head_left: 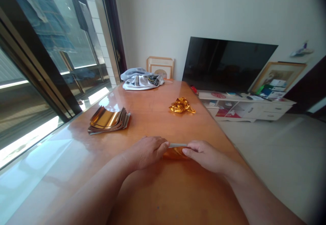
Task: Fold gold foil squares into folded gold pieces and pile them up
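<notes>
L hand [146, 150] & R hand [203, 154] are each pinching, grip clenched, 1 gold foil sheet [174, 153], probably half-folded, lying on the counter [152, 198] near its front edge. 1 shaped foil piece [182, 105] is sitting beyond, looking finished. The foil stack [108, 119] at left is lying untouched.

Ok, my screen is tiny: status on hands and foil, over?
Left hand, right hand: both pinching gold foil sheet on table. Foil stack, crumpled foil apart; nothing in the way.
</notes>
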`<action>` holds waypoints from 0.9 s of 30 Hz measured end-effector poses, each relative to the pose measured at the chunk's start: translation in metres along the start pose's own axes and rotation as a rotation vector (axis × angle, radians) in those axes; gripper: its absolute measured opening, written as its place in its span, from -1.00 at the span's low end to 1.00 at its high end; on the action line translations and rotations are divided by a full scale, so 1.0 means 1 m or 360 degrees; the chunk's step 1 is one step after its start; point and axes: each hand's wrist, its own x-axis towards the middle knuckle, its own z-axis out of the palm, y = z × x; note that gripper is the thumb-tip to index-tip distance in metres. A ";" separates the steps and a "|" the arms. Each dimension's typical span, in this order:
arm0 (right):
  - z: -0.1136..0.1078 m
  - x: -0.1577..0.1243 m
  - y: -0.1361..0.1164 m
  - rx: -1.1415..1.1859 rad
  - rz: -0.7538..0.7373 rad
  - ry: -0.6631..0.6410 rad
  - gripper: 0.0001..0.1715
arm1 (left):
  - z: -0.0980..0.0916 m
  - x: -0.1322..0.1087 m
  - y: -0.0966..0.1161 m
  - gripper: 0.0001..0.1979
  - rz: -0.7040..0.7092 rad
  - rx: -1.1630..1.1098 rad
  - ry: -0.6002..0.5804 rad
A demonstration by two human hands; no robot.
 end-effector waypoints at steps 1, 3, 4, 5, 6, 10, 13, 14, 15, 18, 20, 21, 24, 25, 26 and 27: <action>0.002 0.001 0.002 -0.0014 0.0037 0.0018 -0.57 | 0.000 0.001 0.000 -0.48 -0.0028 -0.0027 0.0013; 0.006 0.004 0.005 -0.0064 0.0108 0.0056 -0.58 | 0.002 0.002 0.000 -0.54 -0.0081 -0.0055 0.0017; 0.007 0.004 0.007 -0.0097 0.0134 0.0076 -0.60 | 0.004 0.003 -0.001 -0.59 -0.0106 -0.0053 0.0015; 0.009 0.005 0.008 -0.0135 0.0154 0.0104 -0.61 | 0.007 0.004 -0.001 -0.64 -0.0133 -0.0043 0.0016; 0.011 0.005 0.008 -0.0176 0.0166 0.0136 -0.62 | 0.010 0.004 -0.002 -0.65 -0.0160 -0.0028 0.0023; 0.015 0.005 0.006 -0.0337 0.0204 0.0267 -0.65 | 0.019 0.006 -0.005 -0.53 -0.0192 -0.0008 0.0096; 0.016 0.005 0.003 -0.0429 0.0211 0.0321 -0.66 | 0.020 0.006 -0.004 -0.61 -0.0154 0.0035 0.0090; 0.015 0.005 0.002 -0.0448 0.0207 0.0331 -0.66 | 0.019 0.007 -0.002 -0.65 -0.0144 0.0062 0.0086; 0.015 0.005 0.001 -0.0460 0.0210 0.0339 -0.66 | 0.018 0.007 -0.001 -0.69 -0.0136 0.0092 0.0083; 0.015 0.004 0.000 -0.0468 0.0259 0.0356 -0.67 | 0.017 0.008 0.002 -0.77 -0.0132 0.0194 0.0067; 0.015 0.003 0.000 -0.0473 0.0278 0.0368 -0.68 | 0.017 0.009 0.003 -0.81 -0.0128 0.0271 0.0064; 0.015 0.003 0.000 -0.0478 0.0279 0.0373 -0.69 | 0.017 0.009 0.004 -0.82 -0.0123 0.0304 0.0066; 0.015 0.003 0.000 -0.0488 0.0284 0.0379 -0.71 | 0.019 0.010 0.004 -0.80 -0.0094 0.0366 0.0094; 0.015 0.003 0.001 -0.0489 0.0289 0.0380 -0.71 | 0.019 0.010 0.004 -0.78 -0.0087 0.0382 0.0098; 0.015 0.003 0.001 -0.0488 0.0291 0.0384 -0.71 | 0.019 0.010 0.005 -0.77 -0.0084 0.0399 0.0099; 0.015 0.004 0.001 -0.0486 0.0292 0.0387 -0.71 | 0.019 0.010 0.005 -0.76 -0.0084 0.0415 0.0097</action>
